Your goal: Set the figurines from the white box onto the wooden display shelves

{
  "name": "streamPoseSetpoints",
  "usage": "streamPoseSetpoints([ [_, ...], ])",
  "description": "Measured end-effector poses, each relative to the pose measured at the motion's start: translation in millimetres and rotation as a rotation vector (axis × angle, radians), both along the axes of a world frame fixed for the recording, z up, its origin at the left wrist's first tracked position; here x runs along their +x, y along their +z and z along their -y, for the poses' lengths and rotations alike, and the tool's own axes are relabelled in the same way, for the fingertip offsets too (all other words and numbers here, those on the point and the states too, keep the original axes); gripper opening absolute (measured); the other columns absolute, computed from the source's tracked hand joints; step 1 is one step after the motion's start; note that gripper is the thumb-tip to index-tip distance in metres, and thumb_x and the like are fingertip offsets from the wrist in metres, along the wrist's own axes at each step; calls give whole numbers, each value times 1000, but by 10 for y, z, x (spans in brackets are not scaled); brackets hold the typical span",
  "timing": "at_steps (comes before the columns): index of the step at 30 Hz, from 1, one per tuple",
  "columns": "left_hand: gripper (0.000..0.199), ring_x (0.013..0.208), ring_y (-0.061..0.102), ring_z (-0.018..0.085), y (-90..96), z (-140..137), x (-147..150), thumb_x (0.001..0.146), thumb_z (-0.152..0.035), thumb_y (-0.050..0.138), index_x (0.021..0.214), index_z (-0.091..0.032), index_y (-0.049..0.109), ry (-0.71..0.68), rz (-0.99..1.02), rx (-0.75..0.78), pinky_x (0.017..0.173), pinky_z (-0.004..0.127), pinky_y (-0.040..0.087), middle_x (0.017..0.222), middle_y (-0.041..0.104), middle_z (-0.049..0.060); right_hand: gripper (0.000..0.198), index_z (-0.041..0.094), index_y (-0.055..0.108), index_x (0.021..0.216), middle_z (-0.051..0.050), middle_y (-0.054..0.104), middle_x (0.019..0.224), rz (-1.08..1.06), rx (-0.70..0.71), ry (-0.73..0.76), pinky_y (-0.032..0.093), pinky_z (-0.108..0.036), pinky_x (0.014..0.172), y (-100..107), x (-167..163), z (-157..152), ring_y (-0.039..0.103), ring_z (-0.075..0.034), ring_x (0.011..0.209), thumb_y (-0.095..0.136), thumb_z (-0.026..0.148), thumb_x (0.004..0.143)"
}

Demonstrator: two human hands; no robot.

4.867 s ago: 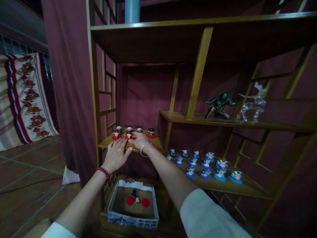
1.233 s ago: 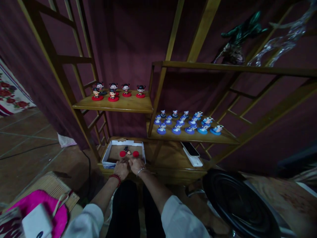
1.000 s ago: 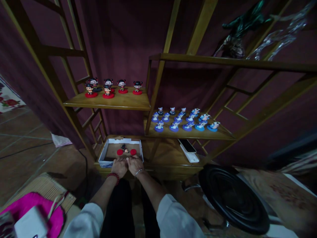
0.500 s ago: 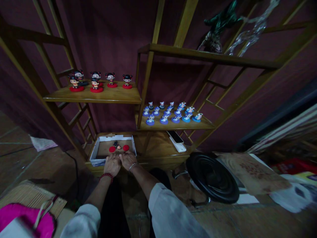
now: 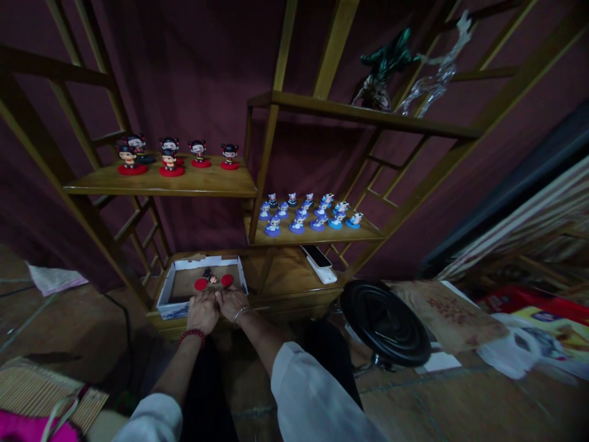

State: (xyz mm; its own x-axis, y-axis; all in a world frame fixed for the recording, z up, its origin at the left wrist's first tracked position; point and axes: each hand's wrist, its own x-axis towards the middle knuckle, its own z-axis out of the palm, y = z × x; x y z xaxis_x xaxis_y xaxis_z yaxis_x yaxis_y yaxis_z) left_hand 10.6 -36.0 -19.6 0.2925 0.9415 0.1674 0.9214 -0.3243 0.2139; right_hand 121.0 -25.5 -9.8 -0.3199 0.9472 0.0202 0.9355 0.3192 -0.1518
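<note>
My left hand (image 5: pixel 203 312), with a red bead bracelet at the wrist, and my right hand (image 5: pixel 232 303), with a thin silvery bracelet, are side by side at the near edge of a shallow cardboard box (image 5: pixel 165 294). Their fingers curl over its front rim, and the fingertips are hidden. Inside the box, just beyond my hands, lie a red round base (image 5: pixel 200 284) and a second red disc (image 5: pixel 227 280). Between these are a small dark figurine piece (image 5: pixel 208 273) and a light-coloured one (image 5: pixel 213 279), too small to make out well.
Black-haired figurines (image 5: pixel 197 151) on red bases stand on the upper left shelf (image 5: pixel 161 184). Several purple and blue figurines (image 5: pixel 297 223) fill the middle shelf. A phone (image 5: pixel 317 256) lies on a white case-like item right of the box. A black round stool (image 5: pixel 385 322) stands at right.
The view has shifted, so the shelves and box appear a little further left and lower. My hands stay at the box's front rim, and its contents look the same.
</note>
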Motion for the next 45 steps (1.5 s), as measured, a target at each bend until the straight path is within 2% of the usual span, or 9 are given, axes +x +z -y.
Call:
streamPoseSetpoints([
  [4, 32, 97, 48, 22, 28, 1, 19, 83, -17, 29, 89, -14, 59, 8, -6, -2, 79, 34, 32, 99, 61, 9, 46, 10, 63, 83, -11, 67, 83, 0, 22, 36, 37, -30, 84, -20, 11, -13, 59, -19, 82, 19, 22, 88],
  [13, 34, 101, 47, 21, -7, -39, 52, 84, -20, 28, 93, -14, 60, 21, -40, -5, 81, 33, 32, 104, 60, 10, 45, 11, 62, 80, -10, 67, 80, -71, 62, -32, 38, -31, 83, -82, 22, -13, 59, -18, 80, 20, 26, 88],
  [18, 34, 98, 48, 22, 6, -49, 78, 83, -21, 28, 93, -13, 60, 58, -77, -15, 80, 34, 32, 103, 60, 10, 45, 12, 63, 79, -11, 67, 80, -104, 58, -52, 38, -32, 83, -30, 33, 15, 57, -19, 82, 22, 27, 88],
  [24, 32, 97, 49, 20, 37, -29, 69, 82, -18, 30, 93, -15, 60, 16, -74, -29, 81, 32, 31, 102, 61, 9, 45, 10, 63, 81, -11, 67, 79, -93, 74, -24, 38, -32, 82, -7, 49, 38, 58, -19, 78, 22, 26, 87],
  [34, 32, 99, 49, 19, 113, -5, 96, 82, -19, 30, 92, -17, 61, 42, -28, -64, 81, 31, 30, 104, 61, 7, 43, 10, 63, 83, -11, 67, 80, -78, 55, -26, 36, -31, 86, 15, 53, 48, 59, -18, 80, 24, 25, 87],
  [39, 31, 99, 48, 19, 70, -29, 93, 81, -19, 31, 89, -17, 61, 40, -60, -69, 81, 30, 30, 101, 62, 6, 45, 11, 63, 82, -11, 67, 79, -95, 84, -59, 39, -32, 81, 15, 61, 66, 58, -19, 83, 22, 27, 87],
  [45, 30, 99, 49, 20, 5, -55, 67, 81, -19, 31, 90, -15, 60, 29, -94, -52, 81, 32, 32, 104, 60, 9, 45, 11, 63, 80, -10, 67, 78, -95, 83, -27, 39, -32, 81, 7, 70, 71, 59, -18, 77, 22, 27, 87],
])
